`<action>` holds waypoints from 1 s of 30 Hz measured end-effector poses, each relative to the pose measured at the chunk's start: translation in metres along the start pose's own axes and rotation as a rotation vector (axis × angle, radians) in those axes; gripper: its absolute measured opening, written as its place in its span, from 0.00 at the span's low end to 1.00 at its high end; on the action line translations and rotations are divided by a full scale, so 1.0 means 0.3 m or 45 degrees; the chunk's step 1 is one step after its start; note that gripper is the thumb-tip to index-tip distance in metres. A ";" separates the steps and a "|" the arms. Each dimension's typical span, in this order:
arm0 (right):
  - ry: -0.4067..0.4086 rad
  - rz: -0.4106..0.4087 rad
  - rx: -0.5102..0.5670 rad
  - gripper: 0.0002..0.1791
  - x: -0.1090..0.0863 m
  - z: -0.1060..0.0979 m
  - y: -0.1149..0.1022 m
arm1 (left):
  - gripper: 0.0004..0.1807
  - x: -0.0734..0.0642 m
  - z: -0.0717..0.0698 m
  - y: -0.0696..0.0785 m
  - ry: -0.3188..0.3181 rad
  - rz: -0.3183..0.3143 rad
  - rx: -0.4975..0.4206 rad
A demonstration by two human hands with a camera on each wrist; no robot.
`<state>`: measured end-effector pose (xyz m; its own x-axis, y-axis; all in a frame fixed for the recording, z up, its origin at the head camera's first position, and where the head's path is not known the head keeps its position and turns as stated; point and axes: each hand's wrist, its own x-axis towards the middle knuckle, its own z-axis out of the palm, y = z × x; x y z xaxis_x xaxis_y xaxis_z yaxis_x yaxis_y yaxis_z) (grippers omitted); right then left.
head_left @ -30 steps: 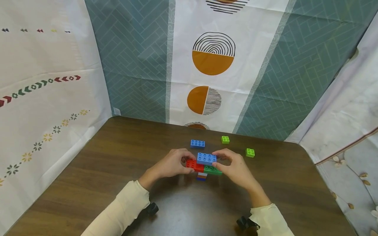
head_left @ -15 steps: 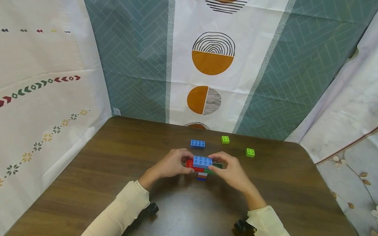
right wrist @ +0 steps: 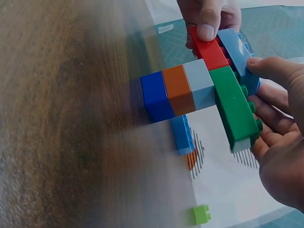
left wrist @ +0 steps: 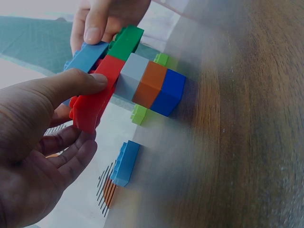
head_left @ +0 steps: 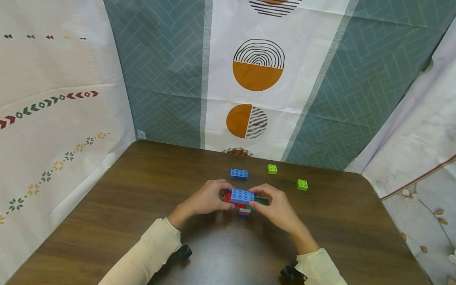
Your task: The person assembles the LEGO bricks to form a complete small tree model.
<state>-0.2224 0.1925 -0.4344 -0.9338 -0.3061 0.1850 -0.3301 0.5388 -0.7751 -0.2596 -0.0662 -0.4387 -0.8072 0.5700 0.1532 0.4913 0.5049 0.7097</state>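
A small tower of building bricks stands on the table: a dark blue brick [left wrist: 170, 93] at the bottom, then an orange brick [left wrist: 149, 85] and a light grey brick [left wrist: 130, 77]. Across its top lie a red brick [left wrist: 97, 102] and a green brick [right wrist: 232, 107], end to end. My left hand [head_left: 209, 196] grips the red brick between thumb and fingers. With my right hand [head_left: 276, 204] I pinch a light blue brick [head_left: 242, 196], which lies over the studs of the red and green bricks, overlapping where they meet.
Farther back on the brown table [head_left: 160, 178] lie another blue brick [head_left: 238, 173] and two lime green bricks, one lime brick [head_left: 272, 169] behind and one lime brick [head_left: 302, 185] to the right. A patterned cloth [head_left: 171, 79] hangs past the far edge.
My right hand has carried the light blue brick leftward and down onto the red and green bricks. The left hand has kept its hold on the red brick.
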 end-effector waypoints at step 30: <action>-0.033 0.008 -0.095 0.18 -0.001 -0.009 -0.031 | 0.18 -0.004 -0.028 0.012 0.055 0.067 -0.078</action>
<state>-0.2193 0.1896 -0.4257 -0.9324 -0.3223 0.1634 -0.3342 0.5973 -0.7290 -0.2596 -0.0706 -0.4304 -0.7947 0.5657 0.2200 0.5137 0.4339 0.7402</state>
